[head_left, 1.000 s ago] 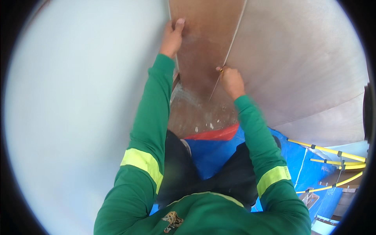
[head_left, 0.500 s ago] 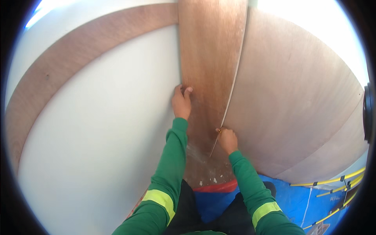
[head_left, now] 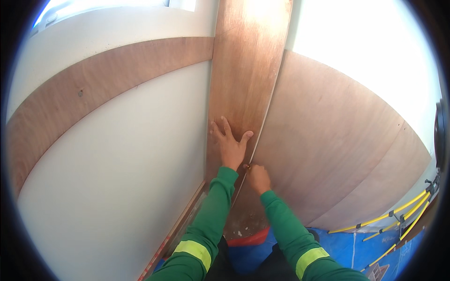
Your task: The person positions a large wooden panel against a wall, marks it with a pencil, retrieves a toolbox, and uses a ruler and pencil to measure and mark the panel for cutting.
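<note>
So the left hand (head_left: 232, 149) has its fingers spread wide against the tall brown board (head_left: 251, 70), probably to steady it, since it's standing upright in the corner beside the wide wood panel (head_left: 323, 140). Right hand (head_left: 258, 179) is clamped on a small dark tool (head_left: 249, 166) at the board's right edge, mostly hidden, likely gripped close for control.
</note>
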Available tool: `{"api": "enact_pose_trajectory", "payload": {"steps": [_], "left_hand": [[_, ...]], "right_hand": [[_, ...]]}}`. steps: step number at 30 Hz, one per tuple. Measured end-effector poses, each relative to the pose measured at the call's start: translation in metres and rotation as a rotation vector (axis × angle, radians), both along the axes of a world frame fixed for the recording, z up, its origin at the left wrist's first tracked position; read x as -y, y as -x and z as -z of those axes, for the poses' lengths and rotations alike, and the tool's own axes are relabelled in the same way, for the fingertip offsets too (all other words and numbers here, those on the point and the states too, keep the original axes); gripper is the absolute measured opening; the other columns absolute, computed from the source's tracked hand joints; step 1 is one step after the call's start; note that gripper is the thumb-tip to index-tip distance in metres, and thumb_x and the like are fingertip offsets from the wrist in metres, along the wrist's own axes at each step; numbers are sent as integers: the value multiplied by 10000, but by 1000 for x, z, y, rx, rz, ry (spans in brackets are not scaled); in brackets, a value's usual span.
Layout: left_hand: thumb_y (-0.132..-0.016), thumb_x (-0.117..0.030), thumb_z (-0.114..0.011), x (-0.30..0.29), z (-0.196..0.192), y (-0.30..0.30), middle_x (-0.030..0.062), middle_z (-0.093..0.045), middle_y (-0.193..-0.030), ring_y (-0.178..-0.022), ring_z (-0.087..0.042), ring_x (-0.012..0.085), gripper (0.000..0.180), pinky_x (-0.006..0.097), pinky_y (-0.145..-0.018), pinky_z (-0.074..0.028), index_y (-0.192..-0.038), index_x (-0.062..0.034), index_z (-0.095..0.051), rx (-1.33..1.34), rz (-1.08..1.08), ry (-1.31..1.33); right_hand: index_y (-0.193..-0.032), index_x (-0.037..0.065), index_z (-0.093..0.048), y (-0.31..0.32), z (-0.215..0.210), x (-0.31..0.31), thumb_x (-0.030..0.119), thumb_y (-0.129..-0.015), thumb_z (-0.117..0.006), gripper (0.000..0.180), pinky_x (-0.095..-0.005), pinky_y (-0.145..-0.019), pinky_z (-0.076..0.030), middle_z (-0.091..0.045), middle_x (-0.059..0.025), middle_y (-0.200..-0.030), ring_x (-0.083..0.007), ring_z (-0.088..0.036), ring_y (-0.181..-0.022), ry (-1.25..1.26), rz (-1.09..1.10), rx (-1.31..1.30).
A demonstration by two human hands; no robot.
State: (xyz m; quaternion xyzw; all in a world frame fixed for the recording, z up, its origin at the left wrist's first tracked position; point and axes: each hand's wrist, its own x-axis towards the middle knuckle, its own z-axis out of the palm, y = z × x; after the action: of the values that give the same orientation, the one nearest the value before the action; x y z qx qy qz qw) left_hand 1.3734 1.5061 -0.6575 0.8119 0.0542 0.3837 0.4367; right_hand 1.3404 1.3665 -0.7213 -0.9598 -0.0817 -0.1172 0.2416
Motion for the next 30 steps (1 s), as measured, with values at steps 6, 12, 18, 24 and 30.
{"api": "enact_pose_trajectory", "payload": {"steps": [6, 12, 18, 24, 30], "left_hand": [[-960, -668, -741, 3, -10, 3, 343, 6, -1793, -1623, -38, 635, 1122, 763, -1264, -214, -1770, -141, -171, 40, 113, 78], [-931, -578, -812, 5, -33, 14, 318, 15, -1805, -1630, -21, 628, 1136, 772, -1258, -217, -1776, -173, -170, 131, 243, 26], [-813, -637, -890, 19, -35, 21, 286, 66, -1815, -1644, 29, 597, 1325, 829, -1226, -182, -1783, -179, -111, -8, 118, -80], [-812, -670, -870, 27, -18, 8, 263, 77, -1818, -1651, 68, 574, 1341, 856, -1215, -152, -1785, -186, -84, -11, -13, -195], [-830, -701, -840, 29, -12, 2, 253, 89, -1818, -1653, 99, 560, 1347, 836, -1235, -144, -1782, -153, -61, -41, -42, -246]], "right_hand": [[-1029, -48, -779, -8, -14, 24, 398, -1062, -689, 456, -589, -852, -566, -738, -348, -950, -543, -719, -939, -18, -129, -90], [-1087, -59, -739, 18, -32, 40, 374, -1042, -703, 436, -551, -862, -551, -753, -314, -1007, -485, -736, -966, -175, -127, -217], [-1156, -39, -705, 41, -64, 68, 328, -1077, -643, 380, -464, -805, -546, -743, -174, -957, -325, -715, -871, -349, -85, -187], [-1207, 10, -709, 70, -123, 96, 344, -1169, -515, 388, -354, -756, -519, -701, -48, -893, -144, -618, -800, -598, -183, -88], [-1216, 22, -703, 111, -186, 117, 376, -1185, -509, 405, -308, -719, -486, -542, 12, -800, -103, -528, -746, -587, -177, 139]]}}
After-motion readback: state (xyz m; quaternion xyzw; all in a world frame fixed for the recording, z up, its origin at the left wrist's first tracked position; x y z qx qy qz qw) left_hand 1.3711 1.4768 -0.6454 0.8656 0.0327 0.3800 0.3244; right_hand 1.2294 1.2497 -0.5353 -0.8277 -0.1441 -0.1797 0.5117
